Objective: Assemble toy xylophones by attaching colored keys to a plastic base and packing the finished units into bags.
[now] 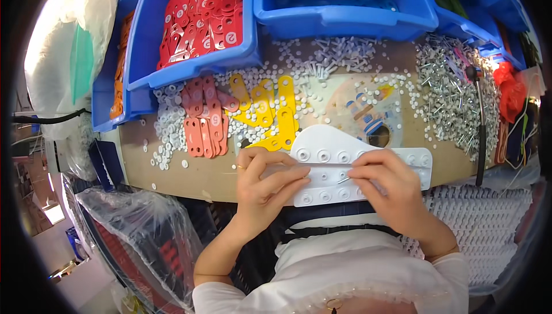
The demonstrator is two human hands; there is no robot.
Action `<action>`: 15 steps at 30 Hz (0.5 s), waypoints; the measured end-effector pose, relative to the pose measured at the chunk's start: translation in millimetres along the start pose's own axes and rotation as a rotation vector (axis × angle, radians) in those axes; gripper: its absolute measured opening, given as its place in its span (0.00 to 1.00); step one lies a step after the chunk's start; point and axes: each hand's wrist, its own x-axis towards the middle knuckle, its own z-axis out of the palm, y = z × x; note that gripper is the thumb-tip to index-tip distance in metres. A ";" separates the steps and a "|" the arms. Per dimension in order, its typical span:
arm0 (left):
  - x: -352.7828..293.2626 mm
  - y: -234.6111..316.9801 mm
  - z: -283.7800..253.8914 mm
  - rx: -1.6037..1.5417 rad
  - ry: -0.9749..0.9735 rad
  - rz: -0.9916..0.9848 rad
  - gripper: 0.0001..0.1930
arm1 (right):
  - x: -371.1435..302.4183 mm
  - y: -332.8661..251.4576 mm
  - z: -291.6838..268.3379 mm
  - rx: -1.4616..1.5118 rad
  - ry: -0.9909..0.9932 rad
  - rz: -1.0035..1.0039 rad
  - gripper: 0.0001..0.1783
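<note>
A white plastic panel with rows of round raised sockets lies at the table's front edge, close to my body. My right hand pinches a small metal pin between thumb and forefinger, its tip over the panel's middle strip. At the panel's left side, my left hand has its thumb and fingertips pressed together; whatever they hold is hidden. Beyond the panel lie flat yellow strips with holes and flat pink strips.
Behind stand a blue bin of red strips and another blue bin. White washers are scattered leftward; metal pins are heaped rightward beside a black-handled rod. Clear plastic covers a crate at lower left.
</note>
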 end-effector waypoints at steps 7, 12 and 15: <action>-8.5 -11.9 -0.8 -0.029 0.043 -0.021 0.14 | 3.7 5.3 30.2 -0.100 0.022 -0.227 0.14; -11.0 -13.8 0.7 -0.029 0.076 -0.008 0.14 | 2.5 5.2 33.7 -0.162 0.005 -0.276 0.15; -8.2 -11.7 0.4 0.037 0.052 0.061 0.14 | -1.3 3.1 32.9 -0.222 -0.032 -0.341 0.15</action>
